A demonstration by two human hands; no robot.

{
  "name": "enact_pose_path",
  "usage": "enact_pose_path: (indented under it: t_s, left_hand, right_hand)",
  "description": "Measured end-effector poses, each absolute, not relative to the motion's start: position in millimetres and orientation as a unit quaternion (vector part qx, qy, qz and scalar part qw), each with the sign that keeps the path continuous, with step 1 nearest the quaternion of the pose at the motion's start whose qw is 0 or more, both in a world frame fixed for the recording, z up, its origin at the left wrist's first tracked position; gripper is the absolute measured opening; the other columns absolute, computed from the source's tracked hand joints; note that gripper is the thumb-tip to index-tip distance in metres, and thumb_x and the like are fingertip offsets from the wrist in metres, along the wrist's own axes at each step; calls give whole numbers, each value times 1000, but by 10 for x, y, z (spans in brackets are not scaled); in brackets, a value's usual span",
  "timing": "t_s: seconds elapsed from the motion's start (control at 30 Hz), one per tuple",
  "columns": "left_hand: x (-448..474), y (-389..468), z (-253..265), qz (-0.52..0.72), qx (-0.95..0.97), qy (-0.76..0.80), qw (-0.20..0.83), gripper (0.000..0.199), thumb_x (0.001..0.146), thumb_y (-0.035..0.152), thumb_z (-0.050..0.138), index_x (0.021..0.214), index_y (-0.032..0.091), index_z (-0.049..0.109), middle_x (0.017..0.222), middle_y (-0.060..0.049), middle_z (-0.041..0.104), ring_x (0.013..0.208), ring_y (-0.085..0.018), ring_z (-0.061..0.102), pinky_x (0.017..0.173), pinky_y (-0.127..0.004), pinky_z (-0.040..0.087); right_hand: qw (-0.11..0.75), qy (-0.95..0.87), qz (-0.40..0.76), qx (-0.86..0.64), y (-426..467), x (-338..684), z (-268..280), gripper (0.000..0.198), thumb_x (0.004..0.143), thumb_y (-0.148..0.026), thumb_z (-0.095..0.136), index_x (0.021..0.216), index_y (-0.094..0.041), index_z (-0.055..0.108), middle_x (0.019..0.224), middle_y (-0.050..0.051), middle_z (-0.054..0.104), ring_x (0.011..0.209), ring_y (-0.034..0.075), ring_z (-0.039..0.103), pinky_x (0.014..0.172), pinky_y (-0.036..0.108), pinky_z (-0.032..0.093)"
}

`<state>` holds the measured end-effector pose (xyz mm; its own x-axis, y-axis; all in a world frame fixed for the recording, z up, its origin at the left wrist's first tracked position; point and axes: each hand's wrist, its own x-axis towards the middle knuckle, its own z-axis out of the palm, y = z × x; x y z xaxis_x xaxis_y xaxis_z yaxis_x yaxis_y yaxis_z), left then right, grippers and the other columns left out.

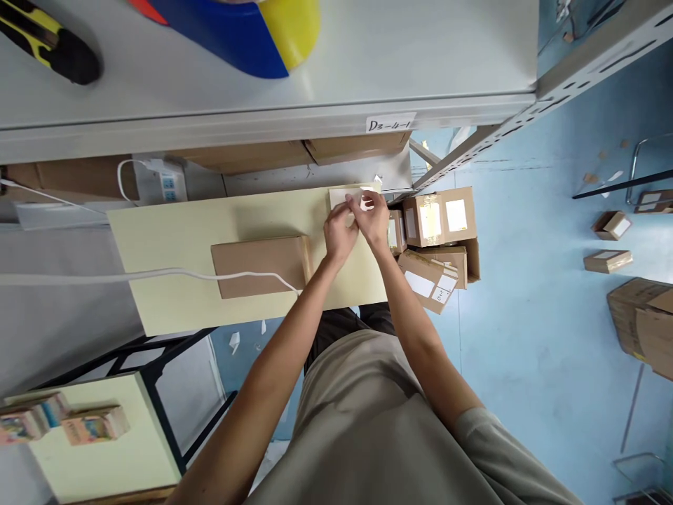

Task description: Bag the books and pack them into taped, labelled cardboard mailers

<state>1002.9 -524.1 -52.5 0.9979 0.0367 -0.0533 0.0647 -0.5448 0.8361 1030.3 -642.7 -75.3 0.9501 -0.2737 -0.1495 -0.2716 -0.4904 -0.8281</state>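
Note:
My left hand (341,231) and my right hand (373,219) meet near the right end of a pale yellow tabletop (184,224). The fingers of both are curled, their tips close together. A small white slip (364,199) shows at the right hand's thumb and fingers, which pinch it. Whatever lies between the left fingertips is hidden. Just beyond them, a flat white sheet or label (336,196) is partly covered by the hands. To the left, a closed brown cardboard box (257,263) lies on the tabletop.
A white cable (173,272) crosses over the box. Above is a grey metal shelf (420,56) with a tape roll (236,35) and utility knife (52,45). Several cartons (436,217) stack at the right. Books (94,424) lie on another table at lower left.

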Motion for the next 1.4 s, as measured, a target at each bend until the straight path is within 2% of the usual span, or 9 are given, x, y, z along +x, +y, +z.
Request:
enact_pose_path:
  t_s: [0.2,0.37,0.57,0.73,0.93,1.03,1.13,1.23,1.4]
  left_hand:
    - [10097,-5339,-542,-95,889,-101,436,51,101,20,74,152,19,74,166,-17,68,158,-36,59,140,-53,43]
    - [10409,-5440,-784,-160,901,-109,388,71,98,15,69,168,12,59,186,-21,45,165,-43,47,141,-62,37]
    - [10482,-5473,-893,-202,907,-138,344,70,101,14,56,172,16,57,187,-17,44,163,-44,46,138,-67,38]
    - [10504,-5519,-924,-215,901,-120,357,70,99,18,62,169,12,60,188,-21,42,168,-47,42,138,-70,36]
    - [10452,-5634,-638,-250,864,-8,437,78,88,10,74,165,11,62,183,-25,48,174,-41,43,145,-59,34]
    - [10085,-5499,-286,-284,801,86,520,69,89,10,74,157,9,65,174,-31,57,159,-41,62,135,-57,49]
    - [9498,-5177,71,-284,675,190,654,53,95,23,76,147,14,69,149,-26,78,117,-29,84,104,-47,69]
    - [8910,-4781,386,-224,606,289,707,39,90,34,87,125,19,78,121,-16,88,94,-22,84,86,-36,69]
    - [8303,-4247,830,-115,558,386,726,43,81,49,96,112,22,83,129,-13,86,93,-21,83,76,-31,66]
  right_hand:
    - [457,193,-24,-868,-7129,10466,-711,39,114,-58,62,115,-22,75,104,8,80,100,26,76,99,40,61]
    - [457,230,-57,-857,-7466,10570,-856,42,115,-61,59,106,-22,74,101,9,81,96,26,76,99,43,62]
    - [463,286,-23,-838,-7374,10487,-1049,40,115,-54,59,101,-21,75,102,12,84,97,28,78,101,45,64]
    - [432,473,-91,-762,-7513,10033,-867,47,117,-54,50,104,-17,75,117,23,83,111,34,80,99,51,67]
    - [420,381,-175,-805,-7518,9464,-264,54,109,-72,52,99,-22,71,104,16,82,100,32,79,101,51,65]
    - [478,297,-164,-810,-7304,9274,64,56,103,-77,58,97,-24,72,97,11,80,88,28,76,91,47,67]
    - [559,254,-114,-781,-7031,9146,314,52,98,-77,67,93,-25,71,86,5,75,79,25,73,76,42,68]
    - [631,227,-50,-740,-6745,9118,487,53,90,-78,76,84,-27,67,83,2,71,75,23,71,61,38,68]
    - [681,125,95,-715,-6213,9218,752,56,82,-79,83,78,-25,70,78,0,67,72,20,65,51,35,68]
